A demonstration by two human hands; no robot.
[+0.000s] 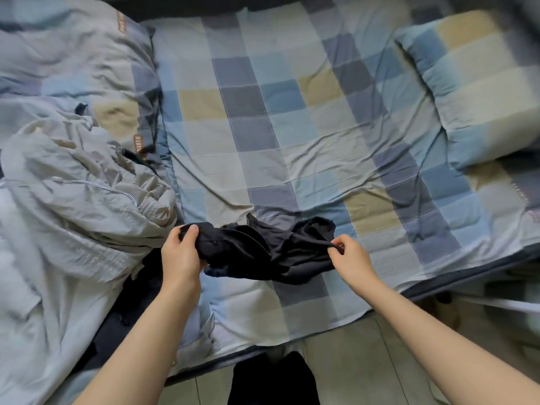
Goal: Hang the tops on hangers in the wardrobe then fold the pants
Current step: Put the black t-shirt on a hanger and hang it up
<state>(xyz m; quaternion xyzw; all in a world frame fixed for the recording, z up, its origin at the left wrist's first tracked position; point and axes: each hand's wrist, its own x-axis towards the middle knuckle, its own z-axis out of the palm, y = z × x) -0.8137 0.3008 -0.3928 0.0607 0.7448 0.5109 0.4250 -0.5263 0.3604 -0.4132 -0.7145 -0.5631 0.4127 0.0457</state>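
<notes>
Nearest to me, at the bottom edge, my dark trouser legs (273, 381) stand on the pale tiled floor (362, 358), right up against the near side of the bed (315, 159). My two bare forearms reach forward over the mattress edge.

My left hand (182, 254) grips one bunched end of a black garment (263, 249); the fingers (193, 230) curl over the top of the cloth with the thumb underneath. My right hand (349, 257) pinches a thin edge or strap of the same garment between thumb and forefinger, the other fingers curled in behind. The garment hangs crumpled between both hands, just above the near part of the bed, and its lower folds sag toward the checked sheet. I cannot tell whether it is a top or pants.

Left of my left hand lies a rumpled heap of pale grey-beige clothing (84, 194) with a thin white cord running across it. More dark fabric (128, 314) shows beneath that heap, near my left forearm.

Farther out, the sheet spreads in blue, grey and tan squares, creased in the middle. At the far left sits a wrinkled duvet (73, 57) in the same colours, and at the far right a matching pillow (479, 83).
</notes>
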